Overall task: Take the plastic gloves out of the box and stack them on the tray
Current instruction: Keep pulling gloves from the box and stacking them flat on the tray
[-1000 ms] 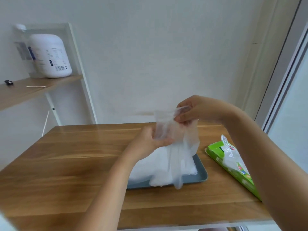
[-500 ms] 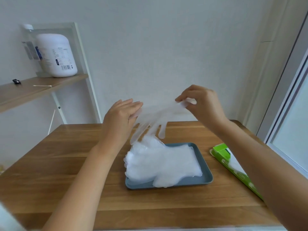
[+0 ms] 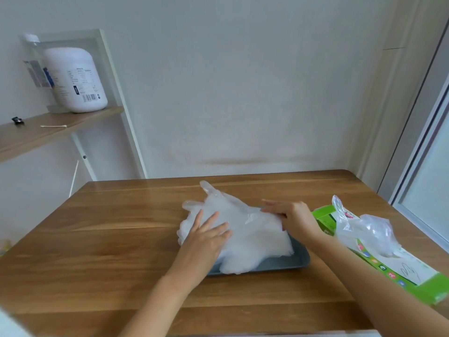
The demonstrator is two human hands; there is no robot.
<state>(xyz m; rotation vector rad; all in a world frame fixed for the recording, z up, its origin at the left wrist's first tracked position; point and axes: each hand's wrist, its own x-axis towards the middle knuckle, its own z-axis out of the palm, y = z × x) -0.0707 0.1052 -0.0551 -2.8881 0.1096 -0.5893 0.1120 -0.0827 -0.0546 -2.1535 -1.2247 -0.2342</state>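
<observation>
A pile of clear plastic gloves [image 3: 245, 229] lies on a grey-blue tray [image 3: 300, 260] in the middle of the wooden table; the top glove's fingers stick out past the tray's far-left side. My left hand [image 3: 206, 235] presses flat on the pile's left part with straight fingers. My right hand [image 3: 290, 216] rests on the pile's right end, fingers stretched over the top glove's cuff. The green and white glove box [image 3: 398, 271] lies to the right of the tray, with a glove [image 3: 366, 229] bulging out of its opening.
The wooden table [image 3: 109, 239] reaches to the wall at the back. A shelf [image 3: 56, 128] at the upper left carries a large white jar [image 3: 76, 80], a cotton swab and a small black item. A window frame runs along the right.
The glove that both hands held stretched in the air has come down onto the pile. Both hands have dropped with it and now lie flat on top.
</observation>
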